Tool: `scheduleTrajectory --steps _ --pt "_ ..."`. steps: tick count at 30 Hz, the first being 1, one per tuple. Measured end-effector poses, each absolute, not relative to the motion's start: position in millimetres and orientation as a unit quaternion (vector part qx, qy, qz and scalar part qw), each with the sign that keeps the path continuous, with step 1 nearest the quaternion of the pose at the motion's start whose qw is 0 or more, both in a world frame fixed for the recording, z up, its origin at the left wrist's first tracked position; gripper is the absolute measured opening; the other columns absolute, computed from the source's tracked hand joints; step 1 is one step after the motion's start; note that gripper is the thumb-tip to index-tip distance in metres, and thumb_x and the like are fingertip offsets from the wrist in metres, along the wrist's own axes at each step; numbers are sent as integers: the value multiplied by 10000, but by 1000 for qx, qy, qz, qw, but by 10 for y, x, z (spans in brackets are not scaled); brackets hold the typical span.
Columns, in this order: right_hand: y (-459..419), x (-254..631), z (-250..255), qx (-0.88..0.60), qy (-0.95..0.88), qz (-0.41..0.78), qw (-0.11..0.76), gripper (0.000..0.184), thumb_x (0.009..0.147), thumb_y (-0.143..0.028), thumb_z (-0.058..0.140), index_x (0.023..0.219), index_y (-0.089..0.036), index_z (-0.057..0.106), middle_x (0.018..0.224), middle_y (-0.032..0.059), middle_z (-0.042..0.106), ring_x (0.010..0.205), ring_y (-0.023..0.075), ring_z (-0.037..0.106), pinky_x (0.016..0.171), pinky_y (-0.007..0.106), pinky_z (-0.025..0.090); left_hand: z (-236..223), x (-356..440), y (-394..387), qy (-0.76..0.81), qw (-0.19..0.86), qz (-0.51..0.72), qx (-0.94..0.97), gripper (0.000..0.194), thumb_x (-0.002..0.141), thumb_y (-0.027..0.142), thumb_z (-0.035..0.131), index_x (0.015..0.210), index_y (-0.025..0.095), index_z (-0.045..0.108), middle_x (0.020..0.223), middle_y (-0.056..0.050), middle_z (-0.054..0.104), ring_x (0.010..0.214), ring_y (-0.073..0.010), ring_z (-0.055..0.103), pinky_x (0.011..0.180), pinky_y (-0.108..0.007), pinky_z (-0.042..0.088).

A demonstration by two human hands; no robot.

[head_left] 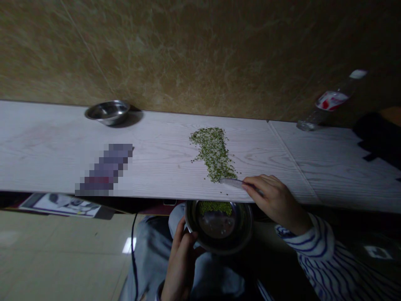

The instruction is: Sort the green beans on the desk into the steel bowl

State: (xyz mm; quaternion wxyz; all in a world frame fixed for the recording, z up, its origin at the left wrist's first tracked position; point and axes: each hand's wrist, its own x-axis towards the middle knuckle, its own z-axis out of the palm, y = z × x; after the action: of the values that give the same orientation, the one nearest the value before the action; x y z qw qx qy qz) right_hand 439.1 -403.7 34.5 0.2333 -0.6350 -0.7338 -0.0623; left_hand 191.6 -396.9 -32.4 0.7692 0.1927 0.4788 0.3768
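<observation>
Small green beans [214, 154], like mung beans, lie scattered in a patch on the pale wooden counter. My right hand [274, 198] is closed around the dark handle of a knife [233, 182]. Its silvery blade lies low over the counter at the near end of the patch. Below the counter's front edge, my left hand [183, 259] grips the left rim of a metal bowl [242, 240]. The bowl is over my lap, with its far side tucked under the edge. More green beans [216, 207] are gathered inside it, at the far side.
A smaller metal bowl [108, 113] stands at the back left of the counter [159, 167]. Nearer lies a blurred-out flat object [105, 169]. At the back right is a clear plastic bottle [332, 100], near a dark item [380, 133]. A black cable [133, 251] hangs at left.
</observation>
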Motion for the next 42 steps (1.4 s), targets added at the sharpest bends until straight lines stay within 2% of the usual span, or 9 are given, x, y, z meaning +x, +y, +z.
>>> scheduleTrajectory --steps 9,12,21,33,42 --pt "-4057 4365 380 -633 -738 -67 225 95 943 -206 529 947 -187 622 826 40 704 776 188 639 738 335 443 -321 1912 -3962 478 771 373 195 595 771 271 627 1357 258 520 1297 -84 606 1097 -278 585 762 -359 536" --pt "-4050 4344 382 -633 -739 -59 223 106 946 -208 520 943 -193 625 824 37 707 776 184 641 727 334 445 -326 1907 -3963 478 770 377 191 589 777 281 631 1355 257 518 1343 -90 578 1132 -284 574 794 -368 529" --pt "-4065 4311 405 -623 -742 -67 239 81 933 -189 538 931 -195 619 806 37 708 758 188 646 705 322 441 -279 1913 -3962 484 770 367 196 541 796 266 606 1328 245 514 1382 -80 538 1088 -258 578 701 -316 523" --pt "-4027 4342 328 -645 -725 -58 235 116 948 -233 516 960 -201 627 881 59 727 801 198 668 735 339 477 -269 1908 -3952 492 763 370 198 504 786 272 614 1284 234 545 1329 -76 579 1045 -253 601 714 -339 535" --pt "-3966 4289 316 -646 -721 -59 243 119 946 -240 518 958 -206 632 871 56 726 806 199 670 744 334 478 -305 1895 -3952 486 767 371 196 589 790 270 612 1368 256 499 1380 -97 551 1121 -285 572 754 -365 535"
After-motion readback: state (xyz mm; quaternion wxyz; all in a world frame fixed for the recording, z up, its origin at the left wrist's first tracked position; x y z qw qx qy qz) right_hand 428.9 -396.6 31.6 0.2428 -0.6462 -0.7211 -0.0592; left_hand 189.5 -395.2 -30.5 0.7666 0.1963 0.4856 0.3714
